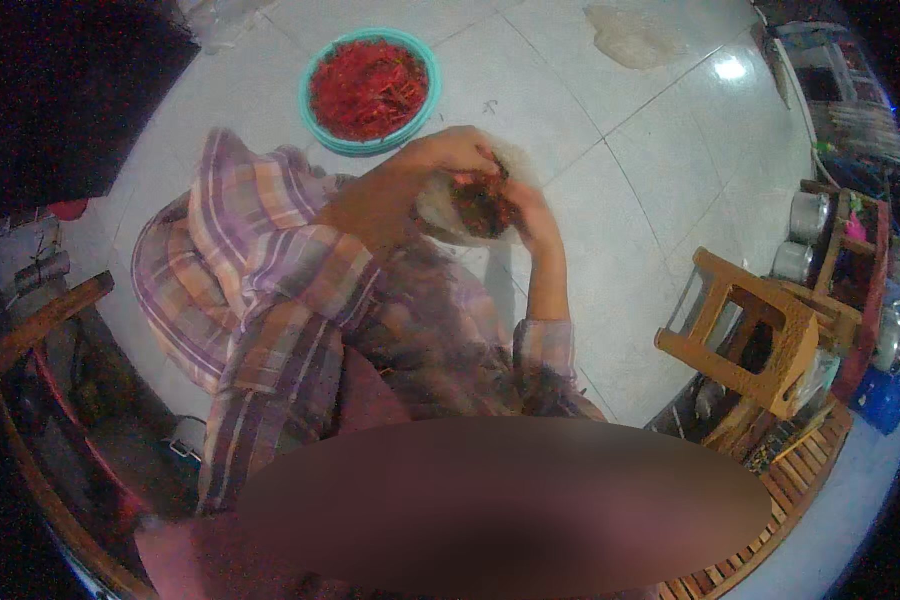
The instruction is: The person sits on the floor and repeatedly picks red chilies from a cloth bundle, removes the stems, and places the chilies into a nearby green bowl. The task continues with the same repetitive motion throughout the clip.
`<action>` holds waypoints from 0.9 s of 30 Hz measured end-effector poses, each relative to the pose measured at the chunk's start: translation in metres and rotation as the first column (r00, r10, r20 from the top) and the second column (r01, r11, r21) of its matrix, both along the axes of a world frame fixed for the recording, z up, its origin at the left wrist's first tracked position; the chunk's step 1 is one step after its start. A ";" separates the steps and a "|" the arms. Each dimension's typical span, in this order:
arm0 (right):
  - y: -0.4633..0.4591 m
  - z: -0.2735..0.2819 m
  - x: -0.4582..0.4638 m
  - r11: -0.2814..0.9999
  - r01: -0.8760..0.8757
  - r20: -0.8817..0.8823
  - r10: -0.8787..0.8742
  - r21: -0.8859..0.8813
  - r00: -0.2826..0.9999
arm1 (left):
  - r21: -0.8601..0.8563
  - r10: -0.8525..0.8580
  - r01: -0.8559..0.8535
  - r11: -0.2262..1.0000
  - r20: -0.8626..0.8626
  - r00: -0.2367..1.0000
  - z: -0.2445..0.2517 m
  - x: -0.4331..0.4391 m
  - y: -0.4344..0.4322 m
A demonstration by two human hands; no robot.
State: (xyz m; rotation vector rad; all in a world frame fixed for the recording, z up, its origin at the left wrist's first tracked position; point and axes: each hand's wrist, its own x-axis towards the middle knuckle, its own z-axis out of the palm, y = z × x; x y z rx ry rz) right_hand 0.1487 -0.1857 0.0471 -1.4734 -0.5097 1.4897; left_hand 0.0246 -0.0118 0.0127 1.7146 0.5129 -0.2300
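A teal round basket full of red chili peppers rests on the tiled floor, beyond my forearms. Close to my body is a pale, partly see-through container, perhaps a bowl or a bag, with dark red and green bits inside. My left hand reaches in from the left and bends over its far side. From the right, my right hand curls around the container's right side, its fingers close to those of the left. Blur and overlap hide the fingertips and whatever lies between them.
An orange-brown plastic stool stands on its side or tilted at the right, beside a wooden rack with metal pots and a slatted wooden surface. A wooden-framed piece of furniture is at the left. Pale plastic lies on the far floor.
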 end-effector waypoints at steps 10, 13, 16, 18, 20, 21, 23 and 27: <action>-0.001 0.004 0.000 0.995 -0.097 0.125 0.097 -0.011 0.987 | -0.129 -0.017 0.016 0.992 -0.006 1.000 0.015 0.000 0.004; -0.005 -0.007 0.005 0.992 -0.123 0.210 0.117 0.015 0.971 | -0.173 -0.051 0.045 0.984 -0.035 0.998 0.013 0.003 0.011; -0.012 -0.021 0.007 0.989 -0.135 0.295 0.111 0.062 0.949 | -0.198 -0.053 0.041 0.979 -0.056 0.997 0.012 0.003 0.013; -0.015 -0.030 0.011 0.982 -0.187 0.412 0.169 0.004 0.895 | -0.130 -0.021 0.011 0.991 -0.075 0.997 0.014 0.003 0.013; -0.019 -0.040 0.008 0.972 -0.229 0.719 0.197 -0.055 0.667 | -0.130 -0.048 0.041 0.991 -0.050 0.998 0.018 0.003 0.016; -0.021 -0.045 0.007 0.965 -0.236 0.827 0.223 -0.113 0.515 | -0.106 -0.062 0.056 0.993 -0.053 0.997 0.021 0.003 0.018; -0.022 -0.051 0.008 0.926 -0.220 0.845 0.372 -0.307 0.385 | -0.247 0.037 -0.051 0.968 -0.063 0.997 0.026 0.002 0.022; -0.017 -0.063 0.007 0.957 -0.221 0.875 0.265 -0.188 0.405 | -0.100 0.039 -0.037 0.994 0.017 0.999 0.027 -0.009 0.033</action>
